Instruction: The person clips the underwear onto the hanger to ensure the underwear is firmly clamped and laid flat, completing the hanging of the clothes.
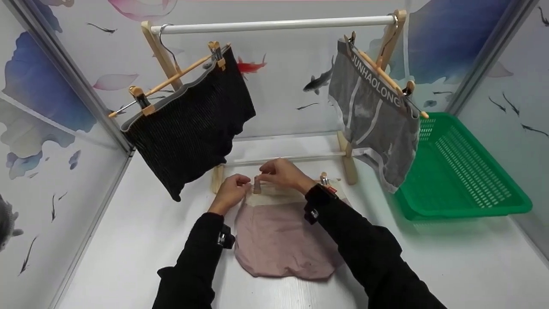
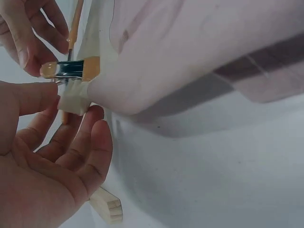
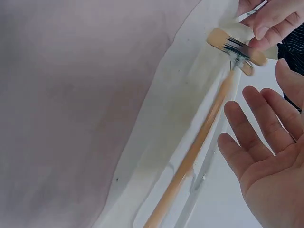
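A pair of pink underpants (image 1: 287, 240) with a cream waistband lies flat on the white table, waistband away from me. My left hand (image 1: 231, 193) pinches the waistband's left corner between thumb and fingers. Just beside those fingers, a hanger clip (image 3: 232, 45) sits over the waistband on the wooden hanger bar (image 3: 190, 156). In the right wrist view, my right hand (image 3: 266, 152) is spread with relaxed fingers, a little apart from the clip. Toward the right end of the waistband is the hanger's other clip (image 1: 324, 178).
Black underpants (image 1: 188, 124) hang at left and grey underpants (image 1: 373, 107) at right from a rack with a white rail (image 1: 274, 25). A green basket (image 1: 463, 171) stands at the right. Patterned panels (image 1: 283, 86) enclose the table's back and sides.
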Action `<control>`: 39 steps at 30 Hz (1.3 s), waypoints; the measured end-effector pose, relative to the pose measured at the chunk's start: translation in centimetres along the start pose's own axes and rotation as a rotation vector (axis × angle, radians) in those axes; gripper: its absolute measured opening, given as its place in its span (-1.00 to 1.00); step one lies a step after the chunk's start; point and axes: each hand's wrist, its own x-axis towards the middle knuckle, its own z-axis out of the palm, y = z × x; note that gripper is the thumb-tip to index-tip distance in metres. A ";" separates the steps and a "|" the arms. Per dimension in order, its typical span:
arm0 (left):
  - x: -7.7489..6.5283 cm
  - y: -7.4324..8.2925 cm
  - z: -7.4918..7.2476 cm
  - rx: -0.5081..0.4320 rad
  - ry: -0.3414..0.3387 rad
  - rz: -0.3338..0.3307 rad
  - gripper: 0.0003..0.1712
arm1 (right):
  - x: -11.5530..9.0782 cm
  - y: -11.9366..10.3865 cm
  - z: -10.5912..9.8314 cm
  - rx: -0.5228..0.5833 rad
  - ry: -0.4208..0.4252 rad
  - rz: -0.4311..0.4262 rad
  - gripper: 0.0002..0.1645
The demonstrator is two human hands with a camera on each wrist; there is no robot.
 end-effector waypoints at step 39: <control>0.9 7.0 4.3 0.593 0.020 0.642 -0.82 | -10.8 2.6 -8.9 0.271 0.271 0.190 -0.52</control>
